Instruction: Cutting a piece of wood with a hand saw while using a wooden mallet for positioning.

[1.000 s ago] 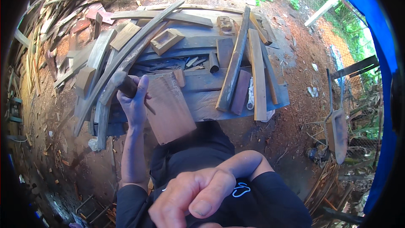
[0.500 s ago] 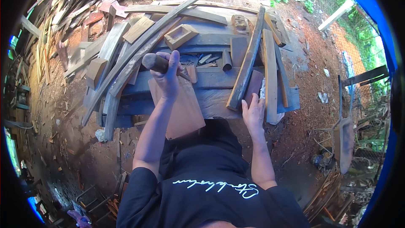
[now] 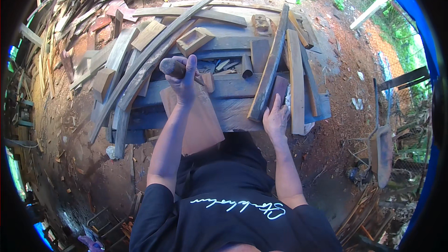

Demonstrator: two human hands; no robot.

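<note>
My left hand (image 3: 182, 77) is closed around the thick dark handle of a tool (image 3: 170, 68), whose thin shaft points down to the right over a flat reddish-brown board (image 3: 195, 126) lying at the front of the rough plank bench (image 3: 235, 114). My right hand (image 3: 275, 120) is at a dark red wooden block (image 3: 278, 86), fingers on its near end and thumb at its left side. A long weathered batten (image 3: 269, 70) lies just left of that block, a lighter strip (image 3: 296, 84) just right of it.
Loose strips (image 3: 133, 79) and a small hollowed wooden block (image 3: 193, 40) lie on the bench. Scrap wood (image 3: 70, 14) is heaped at the back left. A wheelbarrow (image 3: 381, 154) stands on edge at the right, near wire fencing and a blue tarp (image 3: 410, 4).
My right hand has left the lower foreground and reached the dark red block at the right. My left hand, still holding the tool, has moved rightward and up over the board.
</note>
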